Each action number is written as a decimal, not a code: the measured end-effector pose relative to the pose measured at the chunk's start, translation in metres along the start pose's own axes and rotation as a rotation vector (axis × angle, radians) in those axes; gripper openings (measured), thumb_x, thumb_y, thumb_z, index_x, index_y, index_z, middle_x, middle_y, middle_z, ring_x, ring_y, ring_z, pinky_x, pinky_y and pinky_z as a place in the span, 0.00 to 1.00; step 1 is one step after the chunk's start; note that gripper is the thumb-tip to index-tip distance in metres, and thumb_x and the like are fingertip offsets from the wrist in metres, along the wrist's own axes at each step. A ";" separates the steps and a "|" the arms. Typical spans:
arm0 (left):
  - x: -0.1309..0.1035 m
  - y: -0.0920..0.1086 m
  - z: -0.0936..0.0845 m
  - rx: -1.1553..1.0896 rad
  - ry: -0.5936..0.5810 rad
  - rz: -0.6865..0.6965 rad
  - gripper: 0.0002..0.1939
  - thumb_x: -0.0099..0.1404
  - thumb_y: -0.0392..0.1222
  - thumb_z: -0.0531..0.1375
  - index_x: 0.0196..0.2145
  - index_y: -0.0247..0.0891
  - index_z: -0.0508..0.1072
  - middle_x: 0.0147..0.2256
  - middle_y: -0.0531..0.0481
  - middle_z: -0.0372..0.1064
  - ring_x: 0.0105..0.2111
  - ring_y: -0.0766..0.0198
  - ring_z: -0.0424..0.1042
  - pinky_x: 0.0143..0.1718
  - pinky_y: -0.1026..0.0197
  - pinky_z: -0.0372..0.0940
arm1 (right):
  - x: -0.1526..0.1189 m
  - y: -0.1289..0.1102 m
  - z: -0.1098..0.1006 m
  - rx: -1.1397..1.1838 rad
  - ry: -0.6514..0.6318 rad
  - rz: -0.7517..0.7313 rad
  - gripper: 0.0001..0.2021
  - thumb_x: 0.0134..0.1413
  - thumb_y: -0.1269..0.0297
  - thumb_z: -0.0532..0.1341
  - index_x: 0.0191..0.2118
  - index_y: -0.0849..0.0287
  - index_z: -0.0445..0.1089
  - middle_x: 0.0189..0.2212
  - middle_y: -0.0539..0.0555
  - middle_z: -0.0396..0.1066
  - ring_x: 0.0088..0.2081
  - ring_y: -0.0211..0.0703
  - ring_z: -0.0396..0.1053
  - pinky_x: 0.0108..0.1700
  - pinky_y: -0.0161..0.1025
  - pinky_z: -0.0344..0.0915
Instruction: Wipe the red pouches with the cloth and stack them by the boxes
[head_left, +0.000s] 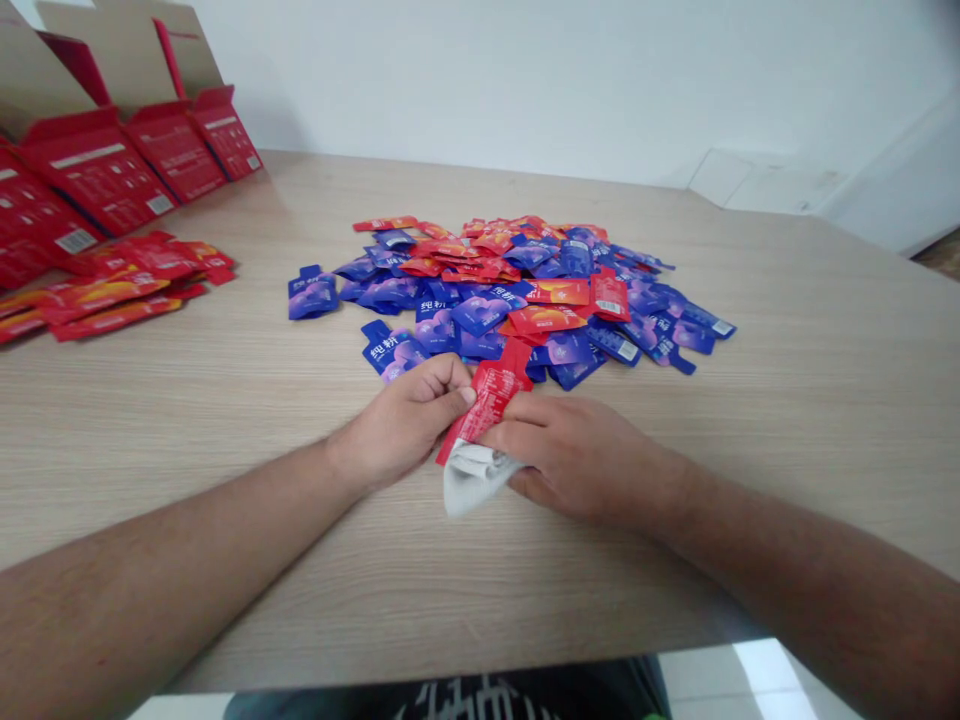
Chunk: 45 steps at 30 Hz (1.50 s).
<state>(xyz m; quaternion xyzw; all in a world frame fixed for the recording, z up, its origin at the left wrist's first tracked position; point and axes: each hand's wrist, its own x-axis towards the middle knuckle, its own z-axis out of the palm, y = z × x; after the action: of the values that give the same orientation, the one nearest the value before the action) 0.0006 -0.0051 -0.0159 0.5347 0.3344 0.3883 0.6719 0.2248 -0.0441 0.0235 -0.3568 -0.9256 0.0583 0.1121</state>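
My left hand [416, 415] pinches the left edge of a red sachet [491, 392] with thumb and bent fingers. The sachet is tilted, its spout end pointing away from me and its printed side facing up. My right hand [574, 450] holds a folded white cloth [476, 478] against the sachet's lower right part, its fingertips partly hidden by the cloth. Just beyond both hands lies a heap of blue sachets [484, 308] and red sachets [547, 292], mixed and overlapping.
At the left stand open red boxes [101, 165] with raised flaps. In front of them is a pile of red and orange sachets [112, 290]. The wooden table [300, 590] has its front edge near my body, and a white wall [480, 90] rises behind it.
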 end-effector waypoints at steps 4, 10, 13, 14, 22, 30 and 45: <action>0.001 -0.001 -0.002 0.037 -0.018 -0.007 0.14 0.67 0.47 0.66 0.34 0.38 0.66 0.28 0.55 0.67 0.22 0.71 0.62 0.22 0.67 0.54 | 0.000 0.009 -0.002 -0.032 0.198 0.188 0.09 0.68 0.62 0.59 0.48 0.59 0.70 0.44 0.59 0.72 0.44 0.50 0.71 0.43 0.44 0.66; 0.001 -0.001 -0.002 0.046 -0.017 0.003 0.13 0.67 0.46 0.66 0.34 0.38 0.66 0.27 0.55 0.66 0.23 0.70 0.63 0.23 0.67 0.54 | -0.001 0.005 0.000 -0.005 0.050 0.032 0.09 0.67 0.64 0.59 0.50 0.57 0.70 0.45 0.57 0.72 0.45 0.50 0.71 0.44 0.44 0.67; 0.001 -0.001 -0.002 0.046 -0.016 0.007 0.13 0.66 0.46 0.66 0.34 0.38 0.66 0.27 0.55 0.66 0.22 0.71 0.62 0.23 0.67 0.54 | 0.000 0.007 0.000 -0.006 0.097 0.089 0.08 0.68 0.63 0.59 0.48 0.58 0.70 0.44 0.57 0.72 0.45 0.50 0.71 0.44 0.44 0.67; 0.001 -0.001 -0.001 0.034 -0.016 -0.003 0.13 0.67 0.46 0.66 0.34 0.38 0.66 0.27 0.55 0.66 0.22 0.71 0.62 0.23 0.67 0.53 | 0.000 0.009 -0.001 -0.017 0.166 0.159 0.08 0.68 0.62 0.59 0.48 0.59 0.70 0.44 0.58 0.72 0.45 0.51 0.70 0.44 0.44 0.67; 0.001 0.000 0.001 0.002 0.005 -0.016 0.12 0.66 0.44 0.66 0.34 0.37 0.66 0.28 0.54 0.67 0.23 0.71 0.63 0.23 0.68 0.55 | -0.001 0.007 -0.003 0.004 0.054 0.089 0.07 0.67 0.64 0.58 0.48 0.57 0.69 0.44 0.57 0.71 0.43 0.48 0.70 0.42 0.42 0.66; -0.001 0.003 0.004 -0.039 0.041 -0.033 0.13 0.64 0.44 0.67 0.33 0.38 0.66 0.27 0.55 0.66 0.22 0.71 0.63 0.23 0.68 0.55 | -0.001 0.004 -0.002 -0.003 0.062 0.058 0.08 0.67 0.63 0.59 0.48 0.58 0.70 0.44 0.57 0.72 0.44 0.49 0.70 0.43 0.43 0.66; -0.001 0.003 0.002 -0.030 0.031 -0.035 0.13 0.65 0.44 0.67 0.33 0.38 0.66 0.26 0.56 0.66 0.22 0.70 0.62 0.22 0.68 0.55 | -0.001 0.005 -0.003 -0.036 0.070 0.110 0.08 0.68 0.62 0.59 0.48 0.58 0.70 0.44 0.57 0.72 0.44 0.49 0.71 0.42 0.44 0.66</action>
<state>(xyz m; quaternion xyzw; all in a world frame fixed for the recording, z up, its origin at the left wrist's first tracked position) 0.0017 -0.0062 -0.0130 0.5125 0.3483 0.3899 0.6812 0.2289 -0.0409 0.0250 -0.4109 -0.9010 0.0351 0.1343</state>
